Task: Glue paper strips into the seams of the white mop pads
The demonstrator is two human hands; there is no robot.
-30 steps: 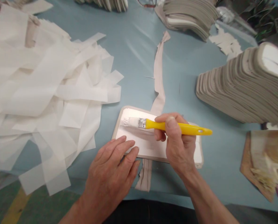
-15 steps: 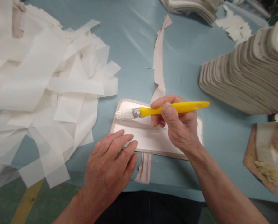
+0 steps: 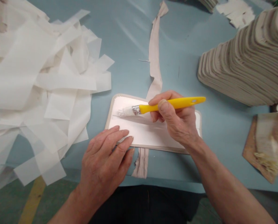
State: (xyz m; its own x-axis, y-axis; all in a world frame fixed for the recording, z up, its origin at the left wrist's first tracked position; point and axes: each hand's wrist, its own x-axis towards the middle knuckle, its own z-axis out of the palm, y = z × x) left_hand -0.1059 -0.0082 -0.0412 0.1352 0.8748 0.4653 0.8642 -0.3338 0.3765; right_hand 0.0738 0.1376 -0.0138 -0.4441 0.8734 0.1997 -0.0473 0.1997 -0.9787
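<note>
- Two hands in play: the right hand (image 3: 176, 121) grips one yellow brush (image 3: 150, 108) by its handle, thumb on the near side.
- The left hand (image 3: 107, 155) is spread and clasps nothing, fingertips resting on the near left of one white panel (image 3: 145, 133).
- And there's the brush head, pointing left, white bristles at the panel's left part; the panel lies flat on the desk (image 3: 176, 71), beige rim around it.
- Two lengths of beige strip (image 3: 155, 56) show, one far, one near; whether they join under the panel is hidden.
- Over to the left, one big heap of whitish sheets (image 3: 48, 81), too overlapped to count.
- On the right, one tall stack of grey-beige pads (image 3: 241, 59), many layers; nearer, one brown board (image 3: 248, 146).
- Far right, one cluster of white scraps (image 3: 237, 12).
</note>
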